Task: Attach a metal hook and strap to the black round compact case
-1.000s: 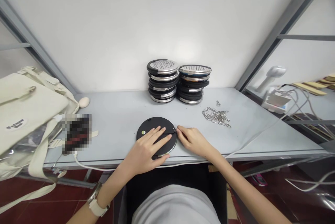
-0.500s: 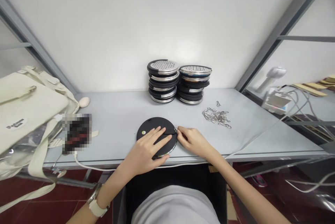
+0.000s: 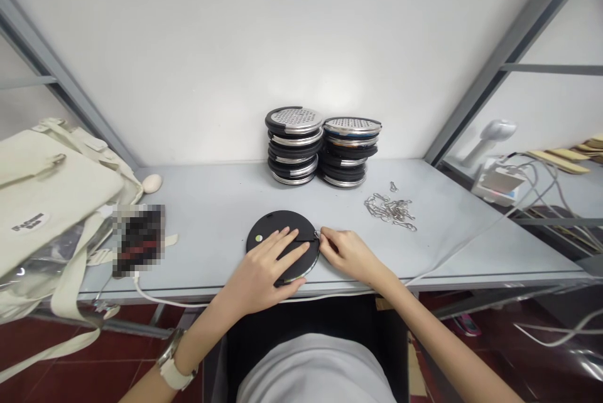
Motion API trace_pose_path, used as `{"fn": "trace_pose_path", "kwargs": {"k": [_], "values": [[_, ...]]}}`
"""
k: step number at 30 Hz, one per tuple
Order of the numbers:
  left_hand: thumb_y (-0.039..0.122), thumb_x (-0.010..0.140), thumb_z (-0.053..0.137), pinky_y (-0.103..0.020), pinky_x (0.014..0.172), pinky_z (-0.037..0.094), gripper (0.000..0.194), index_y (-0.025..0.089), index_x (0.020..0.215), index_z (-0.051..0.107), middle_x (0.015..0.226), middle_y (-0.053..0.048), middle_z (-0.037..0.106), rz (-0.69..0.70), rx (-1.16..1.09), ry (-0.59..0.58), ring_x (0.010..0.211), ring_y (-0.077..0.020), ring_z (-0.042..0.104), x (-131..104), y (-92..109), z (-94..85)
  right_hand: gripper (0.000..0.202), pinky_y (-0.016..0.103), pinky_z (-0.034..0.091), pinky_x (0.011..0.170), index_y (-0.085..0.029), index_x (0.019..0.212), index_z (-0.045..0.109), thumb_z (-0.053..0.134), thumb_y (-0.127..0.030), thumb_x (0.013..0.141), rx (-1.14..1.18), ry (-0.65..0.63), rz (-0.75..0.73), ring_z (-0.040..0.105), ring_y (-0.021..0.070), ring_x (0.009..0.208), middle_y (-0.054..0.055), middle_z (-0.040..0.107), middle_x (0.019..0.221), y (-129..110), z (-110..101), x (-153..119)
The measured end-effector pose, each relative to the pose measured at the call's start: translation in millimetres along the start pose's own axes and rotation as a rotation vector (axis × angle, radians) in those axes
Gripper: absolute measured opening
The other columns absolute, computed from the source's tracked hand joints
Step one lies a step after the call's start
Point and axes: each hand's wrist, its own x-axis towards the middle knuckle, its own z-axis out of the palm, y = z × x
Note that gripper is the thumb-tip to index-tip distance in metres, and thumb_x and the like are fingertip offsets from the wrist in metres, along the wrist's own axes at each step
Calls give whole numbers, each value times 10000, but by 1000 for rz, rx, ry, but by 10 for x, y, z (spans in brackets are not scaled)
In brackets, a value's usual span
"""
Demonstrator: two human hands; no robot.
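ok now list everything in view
table: 1, grey, centre
round disc: 1, black, table front
clip: 1, silver, disc's right edge
loose clips: many, silver, table right
stacked discs: two stacks, black and silver, table back
bag: 1, cream, left
egg-shaped object: 1, off-white, beside bag
pixelated object: 1, mostly dark, beside bag
cables: several, white, table front and right
handheld device: 1, white, far right
flat pieces: several, yellowish, far right
uprights: 2, grey, both sides
wall: 1, white, behind
floor: 1, red, below
wristwatch: 1, white strap, lower left
left hand: 1, bare, on disc
right hand: 1, bare, at clip
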Motion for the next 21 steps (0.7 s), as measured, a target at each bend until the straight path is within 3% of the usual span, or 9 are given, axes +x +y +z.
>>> {"fn": "trace_pose_path", "kwargs": {"k": [8, 21], "values": [[359, 901, 511, -450, 1102, 342, 529, 227, 1400, 397, 1457, -78, 392, -2, -5, 13, 1358, -261, 332, 8, 3, -1, 280, 239, 288, 567, -206, 764, 437, 271, -258, 983, -48, -21, -6, 481, 126, 512, -18, 507, 593, -3, -13, 8], [361, 908, 500, -449, 1102, 341, 525, 225, 1403, 391, 1463, -79, 380, 1, 8, 5, 1365, -258, 319, -2, 4, 0, 268, 234, 269, 548, -205, 749, 445, 308, -267, 970, -48, -11, -10, 448, 117, 491, -26, 491, 573, 4, -6, 2]]}}
